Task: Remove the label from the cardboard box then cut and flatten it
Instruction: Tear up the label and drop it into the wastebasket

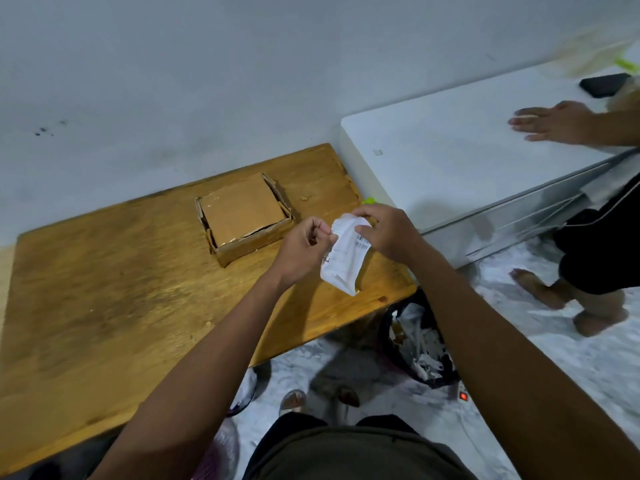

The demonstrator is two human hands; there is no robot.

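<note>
A small brown cardboard box (244,216) sits closed on the wooden table (104,289), near its far edge. A white printed label (344,259) hangs curled in the air to the right of the box, off it. My left hand (304,251) pinches the label's left edge. My right hand (384,233) grips its top right part.
A black bin (419,337) full of paper scraps stands on the floor below the table's right corner. To the right is a white cabinet (450,161) with another person's hand (554,123) flat on top and a black phone (604,84). That person's bare feet (568,299) are on the floor.
</note>
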